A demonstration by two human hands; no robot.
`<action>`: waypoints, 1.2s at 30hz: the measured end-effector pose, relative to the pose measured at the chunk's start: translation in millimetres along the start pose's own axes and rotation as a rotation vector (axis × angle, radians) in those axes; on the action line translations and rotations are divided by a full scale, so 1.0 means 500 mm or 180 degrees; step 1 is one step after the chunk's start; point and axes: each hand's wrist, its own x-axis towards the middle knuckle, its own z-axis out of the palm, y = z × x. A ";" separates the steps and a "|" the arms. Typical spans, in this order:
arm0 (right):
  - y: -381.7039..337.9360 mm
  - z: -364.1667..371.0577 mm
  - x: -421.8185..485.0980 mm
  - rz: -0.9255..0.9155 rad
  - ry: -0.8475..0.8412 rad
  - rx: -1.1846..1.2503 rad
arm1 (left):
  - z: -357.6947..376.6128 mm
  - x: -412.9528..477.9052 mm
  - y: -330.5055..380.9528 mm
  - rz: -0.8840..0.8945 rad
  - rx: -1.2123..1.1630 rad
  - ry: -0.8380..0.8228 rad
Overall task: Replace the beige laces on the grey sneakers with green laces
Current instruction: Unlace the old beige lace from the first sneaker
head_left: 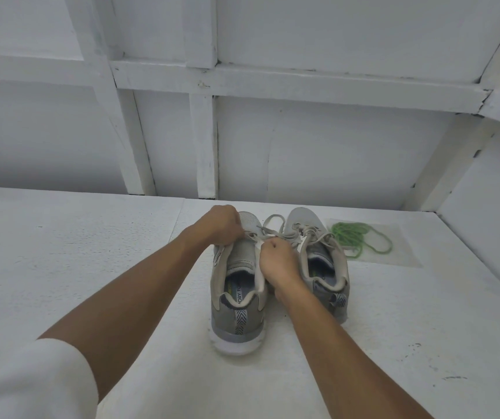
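The grey sneakers (236, 309) have beige laces (273, 228), white soles (236, 344) and black-and-white chevron heel tabs (240, 323); the green laces (352, 237) are bright lime, the table (91, 243) white with dark specks.

The left hand (223, 225) and right hand (279, 263) cover their own fingertips and the stretch of beige laces (274, 220) beneath them.

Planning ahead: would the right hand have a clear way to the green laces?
Probably yes: green laces lie uncovered right of the right sneaker, though the right hand must first release the beige lace.
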 end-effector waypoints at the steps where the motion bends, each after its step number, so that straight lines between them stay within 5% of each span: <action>1: -0.001 -0.002 -0.001 0.0011 -0.0001 -0.0012 | -0.001 0.001 -0.009 -0.0168 -0.0192 0.0125; 6: -0.001 0.000 -0.003 -0.0001 0.0004 -0.0001 | -0.020 -0.005 -0.067 -0.0910 -0.0845 0.0526; 11: 0.005 0.005 0.003 -0.0026 0.0018 0.0032 | -0.019 -0.015 -0.040 -0.0298 -0.1056 0.0314; 15: 0.008 0.006 0.005 -0.0066 0.0015 -0.0022 | 0.002 -0.012 0.002 0.0096 -0.0309 -0.0310; 36: 0.010 0.007 0.009 -0.0048 -0.0052 0.0026 | 0.022 -0.004 0.003 -0.0082 0.0048 -0.0068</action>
